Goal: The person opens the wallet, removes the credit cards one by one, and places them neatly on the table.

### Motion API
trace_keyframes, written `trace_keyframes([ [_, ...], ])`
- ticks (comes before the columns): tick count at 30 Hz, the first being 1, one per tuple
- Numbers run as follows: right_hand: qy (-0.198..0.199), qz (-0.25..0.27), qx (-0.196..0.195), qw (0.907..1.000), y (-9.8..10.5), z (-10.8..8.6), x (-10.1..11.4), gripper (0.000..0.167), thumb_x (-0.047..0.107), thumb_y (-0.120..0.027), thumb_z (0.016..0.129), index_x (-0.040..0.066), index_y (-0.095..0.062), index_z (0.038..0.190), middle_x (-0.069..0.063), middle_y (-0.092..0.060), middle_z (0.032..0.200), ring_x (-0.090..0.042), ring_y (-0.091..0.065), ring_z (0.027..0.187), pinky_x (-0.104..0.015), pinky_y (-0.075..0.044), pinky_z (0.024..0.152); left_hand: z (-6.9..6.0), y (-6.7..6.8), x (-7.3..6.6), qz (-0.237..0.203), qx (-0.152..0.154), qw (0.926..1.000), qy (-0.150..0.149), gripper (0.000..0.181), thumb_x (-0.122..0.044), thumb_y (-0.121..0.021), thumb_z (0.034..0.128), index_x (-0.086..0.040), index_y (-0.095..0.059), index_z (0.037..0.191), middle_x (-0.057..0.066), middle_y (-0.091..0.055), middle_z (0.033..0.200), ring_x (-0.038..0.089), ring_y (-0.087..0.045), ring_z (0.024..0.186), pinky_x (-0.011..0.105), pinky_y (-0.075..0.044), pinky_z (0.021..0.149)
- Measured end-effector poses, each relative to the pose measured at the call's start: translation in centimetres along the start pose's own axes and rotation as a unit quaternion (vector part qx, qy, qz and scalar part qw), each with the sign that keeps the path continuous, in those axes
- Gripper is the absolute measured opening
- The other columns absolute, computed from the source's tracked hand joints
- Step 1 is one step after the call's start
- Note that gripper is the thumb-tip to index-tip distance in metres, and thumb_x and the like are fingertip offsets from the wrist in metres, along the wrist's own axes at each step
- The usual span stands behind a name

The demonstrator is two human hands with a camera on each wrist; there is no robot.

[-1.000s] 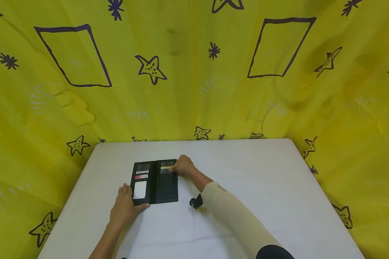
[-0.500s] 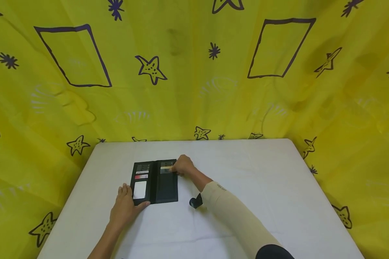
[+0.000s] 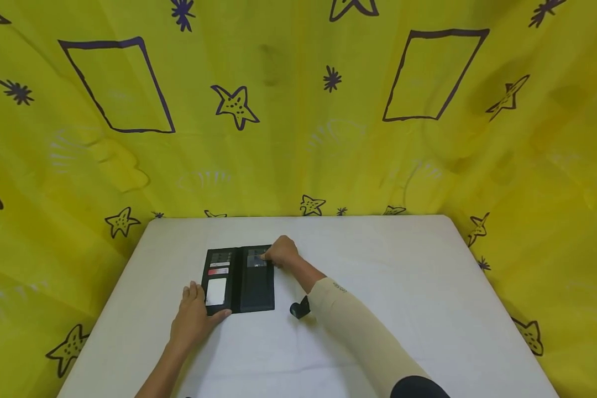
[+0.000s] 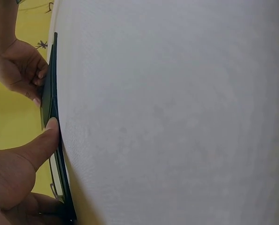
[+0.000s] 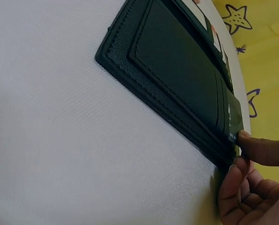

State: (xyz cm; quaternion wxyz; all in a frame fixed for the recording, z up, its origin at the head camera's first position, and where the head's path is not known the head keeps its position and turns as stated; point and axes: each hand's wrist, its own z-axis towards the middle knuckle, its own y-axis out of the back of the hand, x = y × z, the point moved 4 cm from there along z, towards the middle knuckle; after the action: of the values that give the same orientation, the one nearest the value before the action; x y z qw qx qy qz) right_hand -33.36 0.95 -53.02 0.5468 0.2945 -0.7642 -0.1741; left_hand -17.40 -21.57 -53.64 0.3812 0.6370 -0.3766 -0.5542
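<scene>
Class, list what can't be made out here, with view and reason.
Sleeve lettering, head view: too small.
Pockets inside the wallet, left wrist view: mostly lost, nearly edge-on.
Left hand, left wrist view: cut by left edge.
Most print on card, right wrist view: too small.

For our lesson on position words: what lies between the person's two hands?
In the head view, the open wallet lies between the left hand and the right hand.

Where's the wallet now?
Head view: wallet lies open on the table, left of centre, left hand at its near-left corner, right hand at its far-right corner.
</scene>
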Motion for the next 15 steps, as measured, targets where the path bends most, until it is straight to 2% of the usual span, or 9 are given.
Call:
trace_keyframes([
  [8, -0.024, 0.059, -0.017, 0.9978, 0.28, 0.45, -0.01, 0.025, 0.012, -0.089, 0.086, -0.004, -0.073, 0.075, -0.006, -0.064, 0.056, -0.011, -0.055, 0.043, -0.021, -0.043, 0.043, -0.11, 0.08, -0.20, 0.003, -0.002, 1.0000, -0.005, 0.108, -0.040, -0.088, 0.0860, 0.026, -0.030, 0.149, 0.044, -0.019, 0.160, 0.059, -0.018, 0.150, 0.078, -0.043, 0.097],
  [15, -0.024, 0.112, -0.026, 0.9931, 0.61, 0.52, -0.03, 0.018, 0.006, -0.086, 0.087, -0.008, -0.077, 0.082, -0.007, -0.065, 0.054, -0.010, -0.058, 0.042, -0.018, -0.046, 0.042, -0.05, 0.06, -0.20, 0.002, -0.001, 1.0000, 0.001, 0.108, -0.040, -0.088, 0.0859, 0.026, -0.030, 0.149, 0.044, -0.018, 0.161, 0.059, -0.018, 0.150, 0.079, -0.042, 0.098],
])
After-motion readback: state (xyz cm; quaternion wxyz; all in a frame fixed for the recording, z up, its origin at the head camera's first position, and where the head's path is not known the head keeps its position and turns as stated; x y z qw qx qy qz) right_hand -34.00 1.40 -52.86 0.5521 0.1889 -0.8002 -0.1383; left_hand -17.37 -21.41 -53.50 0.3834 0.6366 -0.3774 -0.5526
